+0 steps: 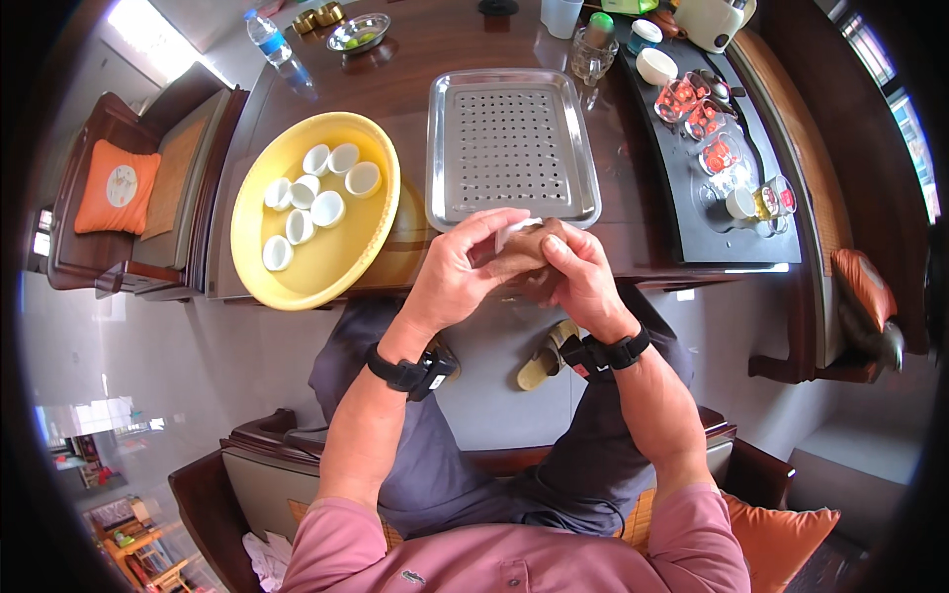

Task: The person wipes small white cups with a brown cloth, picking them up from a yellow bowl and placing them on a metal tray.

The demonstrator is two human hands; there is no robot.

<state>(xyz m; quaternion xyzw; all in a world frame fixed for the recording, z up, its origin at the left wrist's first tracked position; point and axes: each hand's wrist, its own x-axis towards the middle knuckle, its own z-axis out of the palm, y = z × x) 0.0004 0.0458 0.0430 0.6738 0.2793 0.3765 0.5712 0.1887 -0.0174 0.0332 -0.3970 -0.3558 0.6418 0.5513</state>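
In front of my lap, just past the table's near edge, both hands work together. My left hand [457,269] curls around a small white cup [516,233], mostly hidden by fingers and cloth. A brown cloth [524,259] is pinched in my right hand [587,279] and pressed against the cup. To the left stands a yellow basin [252,232] with several white cups [328,209] in it, some tipped over. Beyond my hands lies a steel tray [440,148] with a perforated insert and nothing on it.
At the right, a black tea tray [712,242] carries red-patterned glasses [719,154], a white cup [740,203] and a glass of yellowish liquid [768,204]. A glass mug [593,61], a water bottle [267,38] and a metal dish [358,33] stand farther back.
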